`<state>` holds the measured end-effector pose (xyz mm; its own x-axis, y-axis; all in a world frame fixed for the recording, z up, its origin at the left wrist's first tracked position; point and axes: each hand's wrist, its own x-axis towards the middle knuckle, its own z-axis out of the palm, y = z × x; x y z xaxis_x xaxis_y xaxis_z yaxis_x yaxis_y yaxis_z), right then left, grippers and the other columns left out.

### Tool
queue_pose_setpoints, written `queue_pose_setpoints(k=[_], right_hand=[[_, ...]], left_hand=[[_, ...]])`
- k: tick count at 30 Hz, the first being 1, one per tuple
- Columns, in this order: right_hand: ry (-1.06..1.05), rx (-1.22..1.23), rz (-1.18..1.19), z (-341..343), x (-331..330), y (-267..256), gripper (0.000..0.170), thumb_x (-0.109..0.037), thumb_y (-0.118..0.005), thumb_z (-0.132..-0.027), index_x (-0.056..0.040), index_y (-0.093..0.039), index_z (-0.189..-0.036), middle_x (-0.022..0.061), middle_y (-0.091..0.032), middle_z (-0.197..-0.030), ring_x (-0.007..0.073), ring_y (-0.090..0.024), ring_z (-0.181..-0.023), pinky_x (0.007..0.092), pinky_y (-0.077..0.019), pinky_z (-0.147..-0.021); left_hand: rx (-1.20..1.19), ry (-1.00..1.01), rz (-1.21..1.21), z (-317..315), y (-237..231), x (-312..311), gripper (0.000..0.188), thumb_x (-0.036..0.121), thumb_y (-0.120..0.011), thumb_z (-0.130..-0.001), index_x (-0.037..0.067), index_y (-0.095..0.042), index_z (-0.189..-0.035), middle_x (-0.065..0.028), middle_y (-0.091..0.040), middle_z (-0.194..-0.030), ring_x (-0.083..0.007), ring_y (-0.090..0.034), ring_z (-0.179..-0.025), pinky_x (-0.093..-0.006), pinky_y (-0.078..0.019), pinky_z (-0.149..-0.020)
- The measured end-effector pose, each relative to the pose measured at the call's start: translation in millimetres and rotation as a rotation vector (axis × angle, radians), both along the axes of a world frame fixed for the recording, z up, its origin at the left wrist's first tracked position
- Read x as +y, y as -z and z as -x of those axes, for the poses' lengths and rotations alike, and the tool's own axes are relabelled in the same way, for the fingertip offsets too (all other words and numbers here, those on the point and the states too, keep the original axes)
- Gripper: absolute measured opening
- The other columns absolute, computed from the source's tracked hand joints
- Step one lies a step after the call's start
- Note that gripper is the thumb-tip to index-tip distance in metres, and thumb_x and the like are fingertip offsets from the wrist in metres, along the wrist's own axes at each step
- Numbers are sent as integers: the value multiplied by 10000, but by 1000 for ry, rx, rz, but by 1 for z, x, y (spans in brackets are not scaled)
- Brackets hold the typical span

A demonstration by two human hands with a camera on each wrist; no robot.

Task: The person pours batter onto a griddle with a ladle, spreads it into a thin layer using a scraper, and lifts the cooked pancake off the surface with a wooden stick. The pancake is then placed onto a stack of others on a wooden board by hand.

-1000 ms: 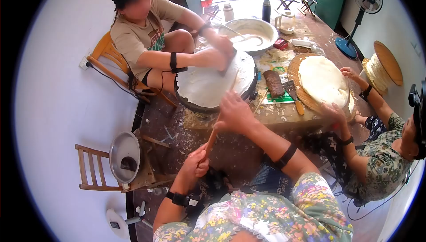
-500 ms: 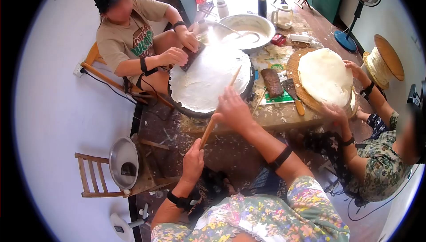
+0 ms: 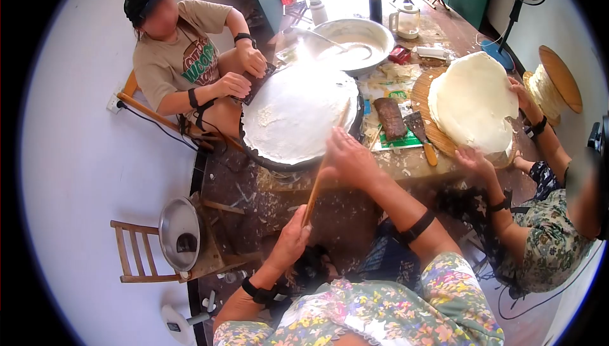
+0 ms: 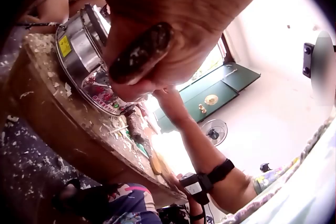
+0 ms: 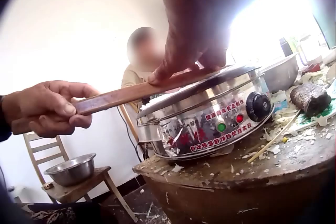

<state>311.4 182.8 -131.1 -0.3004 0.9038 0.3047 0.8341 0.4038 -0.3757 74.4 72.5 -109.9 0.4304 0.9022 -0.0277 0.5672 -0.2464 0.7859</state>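
Observation:
A flat wooden stick (image 3: 315, 188) reaches from both hands to the near edge of a round white sheet (image 3: 298, 114) on a black-rimmed griddle. My left hand (image 3: 288, 242) grips the stick's lower end, with fingers and thumb round it in the right wrist view, where the hand (image 5: 50, 109) is at the left. My right hand (image 3: 355, 163) holds the stick farther up, near the griddle's rim; in the right wrist view its thumb and fingertips touch the wood (image 5: 123, 96). In the left wrist view my left hand (image 4: 173, 29) fills the top, the stick's dark end (image 4: 142, 53) showing.
Behind the griddle stands a large bowl (image 3: 347, 32) with a ladle. Right of it lie a brown block (image 3: 389, 118), a scraper (image 3: 422, 138) and a thin round sheet (image 3: 474, 101) handled by another person. Someone sits at the back left; a chair with a basin (image 3: 179, 235) stands left.
The person at the back left has drawn a dark flat tool back to the griddle's left edge. My hands and the stick have shifted slightly right. The thin sheet at the right is lifted and tilted.

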Motion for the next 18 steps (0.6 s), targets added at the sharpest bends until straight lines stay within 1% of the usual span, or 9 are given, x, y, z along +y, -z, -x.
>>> queue_pose_setpoints(k=[2, 4, 7, 10, 13, 16, 18], right_hand=[[-7, 8, -30, -2, 5, 6, 857, -545, -660, -771, 86, -435, -1305, 316, -363, -1421, 377, -321, -1378, 411, -272, -1144], [-20, 42, -35, -6, 10, 5, 885, -582, -636, -764, 82, -442, -1316, 288, -370, -1427, 373, -318, -1378, 415, -278, -1140], [-38, 88, -18, -7, 19, -3, 890, -573, -651, -754, 96, -449, -1304, 283, -389, -1417, 370, -327, -1373, 423, -265, -1145], [-86, -18, -64, -6, 31, -5, 909, -591, -648, -742, 107, -460, -1293, 283, -410, -1403, 364, -336, -1369, 429, -244, -1152], [-127, -62, -58, -4, 44, 2, 927, -622, -627, -741, 106, -468, -1292, 285, -424, -1391, 360, -337, -1368, 429, -225, -1159], [-177, -87, -36, 2, 49, -7, 948, -646, -609, -742, 100, -461, -1307, 284, -409, -1405, 357, -329, -1373, 428, -219, -1161], [-223, -88, -54, 5, 54, -5, 955, -647, -617, -737, 99, -456, -1313, 283, -401, -1412, 357, -328, -1374, 428, -216, -1162]], left_hand=[[-22, -73, 166, -5, -6, 0, 501, 56, -469, -906, 13, -353, -1392, -222, -615, -981, -358, -623, -830, -374, -483, -754], [-16, -137, 244, -16, -13, -1, 509, 58, -461, -908, 29, -344, -1402, -193, -620, -881, -323, -622, -721, -375, -486, -688], [-28, -79, -134, -17, 15, 3, 516, 68, -453, -911, 39, -331, -1411, -155, -574, -774, -253, -575, -629, -363, -470, -618], [48, -165, -44, -24, 9, 3, 506, 81, -447, -913, 38, -332, -1404, -149, -526, -714, -235, -544, -608, -359, -467, -615], [38, -215, 65, -29, 3, 4, 497, 89, -447, -909, 36, -342, -1392, -169, -536, -732, -275, -556, -626, -384, -476, -652], [19, -258, 75, -29, 7, 3, 497, 77, -436, -896, 34, -347, -1383, -176, -532, -730, -287, -550, -623, -388, -476, -651], [-35, -245, -31, -30, 11, 2, 504, 69, -428, -886, 34, -347, -1383, -182, -536, -733, -295, -554, -622, -388, -475, -646]])
